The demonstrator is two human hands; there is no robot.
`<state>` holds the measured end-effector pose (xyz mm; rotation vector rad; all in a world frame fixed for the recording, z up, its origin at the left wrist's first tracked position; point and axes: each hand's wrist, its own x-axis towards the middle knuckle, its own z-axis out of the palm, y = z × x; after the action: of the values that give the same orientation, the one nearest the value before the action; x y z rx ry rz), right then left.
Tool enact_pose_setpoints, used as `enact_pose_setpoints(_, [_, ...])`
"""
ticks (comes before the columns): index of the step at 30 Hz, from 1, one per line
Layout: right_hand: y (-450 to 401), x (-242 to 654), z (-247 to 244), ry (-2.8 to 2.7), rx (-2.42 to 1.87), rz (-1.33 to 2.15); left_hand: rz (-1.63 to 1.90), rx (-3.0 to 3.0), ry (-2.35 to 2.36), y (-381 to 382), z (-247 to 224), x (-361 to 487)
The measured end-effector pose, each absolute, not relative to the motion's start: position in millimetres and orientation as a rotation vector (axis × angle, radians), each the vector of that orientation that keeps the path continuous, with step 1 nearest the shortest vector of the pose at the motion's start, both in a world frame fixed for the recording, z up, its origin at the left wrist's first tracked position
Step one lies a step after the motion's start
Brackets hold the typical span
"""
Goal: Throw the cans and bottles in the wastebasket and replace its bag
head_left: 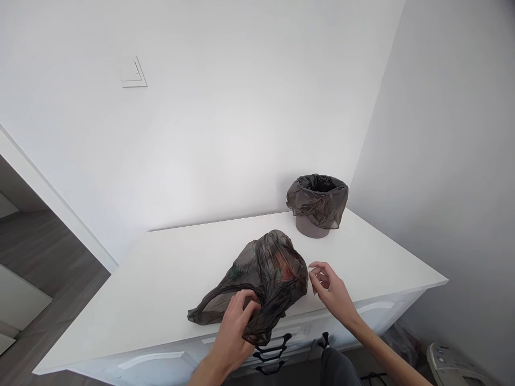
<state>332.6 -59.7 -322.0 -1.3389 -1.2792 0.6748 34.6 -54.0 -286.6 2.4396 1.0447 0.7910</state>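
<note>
A dark, see-through plastic bag (261, 262) lies on the white dresser top (169, 279), with reddish and green contents showing through it. My left hand (237, 327) is at the bag's near side, its bent fingers closed on the loose plastic; the fingertips are partly hidden in the folds. Just right of the bag is my right hand (328, 287), fingers loosely curved and slightly apart, with nothing visible in them. Farther back stands a small brownish bin (311, 228), lined with a black bag (322, 206) folded over its rim.
A white wall rises behind the dresser, and another borders it on the right. Black drawer handles (271, 351) stick out at the front. A pale appliance (454, 367) sits low at the right. A wall switch (134, 74) is at upper left, above a doorway edge.
</note>
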Motion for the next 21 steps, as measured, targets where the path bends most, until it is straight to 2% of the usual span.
enact_pose_setpoints(3, [-47, 341, -335, -1.224, -1.310, 0.741, 0.759, 2.298, 1.035, -57, -289, 36])
enact_pose_setpoints(7, [-28, 348, -345, -1.239, -1.290, 0.797, 0.753, 2.021, 1.247, -52, -301, 39])
enact_pose_setpoints(11, [-12, 352, -353, -1.237, -1.317, 0.810, 0.795, 1.996, 1.306, -45, -307, 45])
enact_pose_setpoints(21, [-8, 353, -365, -1.216, -1.335, 0.792, -0.059, 2.247, 1.632, -42, -294, 85])
